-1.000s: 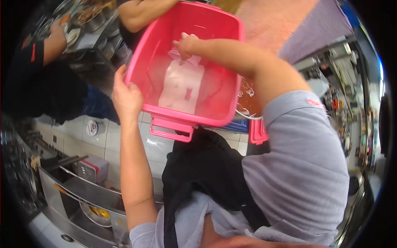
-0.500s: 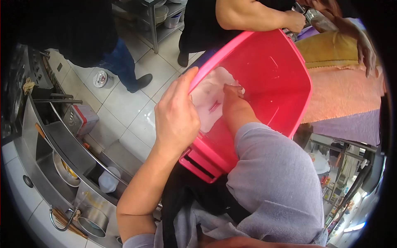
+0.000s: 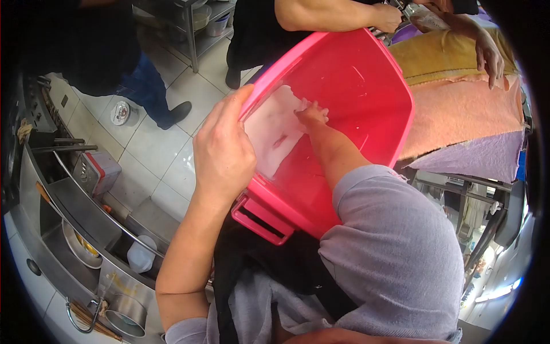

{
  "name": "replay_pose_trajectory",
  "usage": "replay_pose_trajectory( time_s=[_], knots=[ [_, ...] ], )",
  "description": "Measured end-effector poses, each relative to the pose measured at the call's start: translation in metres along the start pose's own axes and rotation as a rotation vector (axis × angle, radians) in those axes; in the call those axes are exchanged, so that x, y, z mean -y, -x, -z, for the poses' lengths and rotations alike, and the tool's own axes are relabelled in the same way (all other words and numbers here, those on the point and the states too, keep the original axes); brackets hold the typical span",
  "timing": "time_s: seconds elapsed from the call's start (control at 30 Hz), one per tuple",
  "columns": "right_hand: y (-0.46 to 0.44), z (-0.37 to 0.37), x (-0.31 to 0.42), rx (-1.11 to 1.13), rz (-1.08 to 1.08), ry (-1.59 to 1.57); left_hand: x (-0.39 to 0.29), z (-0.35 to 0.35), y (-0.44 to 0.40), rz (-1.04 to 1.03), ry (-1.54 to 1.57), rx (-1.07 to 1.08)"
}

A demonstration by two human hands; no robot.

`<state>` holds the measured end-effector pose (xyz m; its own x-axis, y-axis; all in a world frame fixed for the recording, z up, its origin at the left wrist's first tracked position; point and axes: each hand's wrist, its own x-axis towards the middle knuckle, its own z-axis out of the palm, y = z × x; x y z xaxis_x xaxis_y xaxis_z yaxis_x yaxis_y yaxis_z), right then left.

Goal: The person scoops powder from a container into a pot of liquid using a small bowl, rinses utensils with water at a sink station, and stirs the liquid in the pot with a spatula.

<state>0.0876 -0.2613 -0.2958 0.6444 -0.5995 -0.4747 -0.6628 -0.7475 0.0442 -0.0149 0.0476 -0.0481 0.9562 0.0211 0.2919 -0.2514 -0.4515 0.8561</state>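
A large pink plastic bin [image 3: 366, 97] is tilted in front of me, its open top facing me. My left hand [image 3: 225, 143] is closed around the bin's left rim. Inside, a pale, whitish-pink mass [image 3: 272, 129] lies against the left part of the bin. Reaching into the bin, my right hand [image 3: 312, 113] has its fingers bent at the right edge of this mass. Something thin and translucent shows at those fingers, too small to make out clearly.
Another person's forearm [image 3: 332, 16] crosses just above the bin's top rim. Orange cloth [image 3: 458, 117] covers a surface at the right, where another hand [image 3: 490, 60] hangs. A metal sink unit [image 3: 74, 200] stands lower left; a white tub [image 3: 121, 113] is on the floor.
My view and the bin have turned since the first frame. My right hand went deeper into the bin, to the pale mass, then shifted slightly along its edge. The translucent cup-like item is no longer clearly visible.
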Motion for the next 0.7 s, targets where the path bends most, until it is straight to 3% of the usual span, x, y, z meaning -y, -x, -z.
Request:
replay_pose_trajectory(
  time_s=[0.03,0.2,0.37,0.4,0.47,0.5,0.57,0.6,0.63,0.7],
  knots=[
    [-0.003,0.0,-0.002,-0.01,-0.135,-0.059,0.002,-0.001,0.001,-0.01,0.006,-0.007],
    [-0.032,-0.061,0.038,-0.023,-0.366,-0.131,0.0,-0.003,-0.001,0.02,0.001,0.001],
    [-0.017,-0.115,0.077,-0.113,0.042,-0.193,0.0,-0.006,0.001,0.004,0.028,-0.006],
    [-0.009,-0.115,0.066,-0.119,0.03,-0.193,-0.001,-0.005,0.001,0.018,0.015,0.004],
    [0.025,-0.12,0.038,-0.036,0.362,0.04,-0.002,-0.002,0.002,0.026,0.002,0.016],
    [0.044,-0.113,0.026,-0.039,0.357,0.043,-0.001,-0.003,0.003,0.025,-0.005,0.01],
    [0.065,-0.084,0.014,0.162,0.888,0.397,0.0,-0.003,0.001,0.011,-0.006,-0.007],
    [0.052,-0.076,0.012,0.222,0.974,0.444,0.002,-0.002,0.002,0.011,-0.006,-0.003],
    [0.04,-0.067,0.009,0.224,0.962,0.442,0.002,-0.002,0.004,0.012,-0.007,0.003],
    [0.013,-0.043,0.014,-0.047,0.827,0.251,0.0,-0.002,0.004,0.015,-0.012,-0.006]
  ],
)
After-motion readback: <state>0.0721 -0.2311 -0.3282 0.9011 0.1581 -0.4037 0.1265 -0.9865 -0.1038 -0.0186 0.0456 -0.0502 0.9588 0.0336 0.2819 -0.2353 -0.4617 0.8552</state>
